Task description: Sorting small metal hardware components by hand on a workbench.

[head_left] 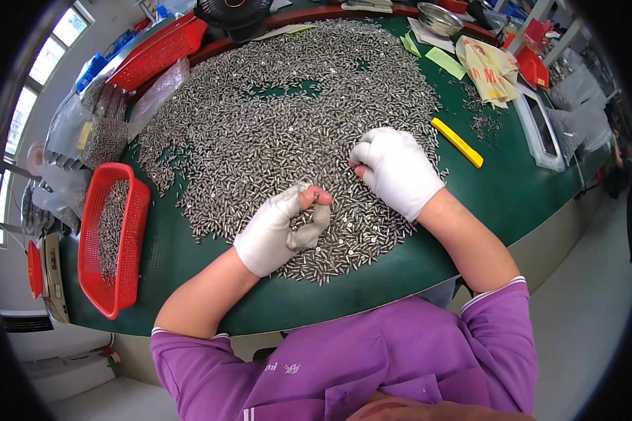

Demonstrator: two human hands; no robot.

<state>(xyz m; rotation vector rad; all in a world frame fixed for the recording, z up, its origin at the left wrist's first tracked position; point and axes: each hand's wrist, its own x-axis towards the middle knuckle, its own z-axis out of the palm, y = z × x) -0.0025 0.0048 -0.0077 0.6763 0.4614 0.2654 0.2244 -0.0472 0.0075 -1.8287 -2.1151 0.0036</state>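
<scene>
A wide, thin heap of small silvery metal pins (pixel 260 133) covers much of the green table. My left hand (pixel 284 224), in a white glove with the thumb tip bare, is at the heap's near edge. Its thumb and forefinger pinch what looks like one small metal pin (pixel 317 196). Farther right, my right hand (pixel 397 168) rests over the heap in a white glove, knuckles up. Its fingers curl inward against the bare thumb tip, and whatever they hold is hidden beneath them.
A red plastic basket (pixel 139 217) with more pins stands at the left, near bulging plastic bags (pixel 67 130). Another red basket (pixel 158 52) lies at the far left by a black fan (pixel 233 14). Rightward are a yellow tool (pixel 458 142), a printed bag (pixel 488 69) and a white tray (pixel 532 130).
</scene>
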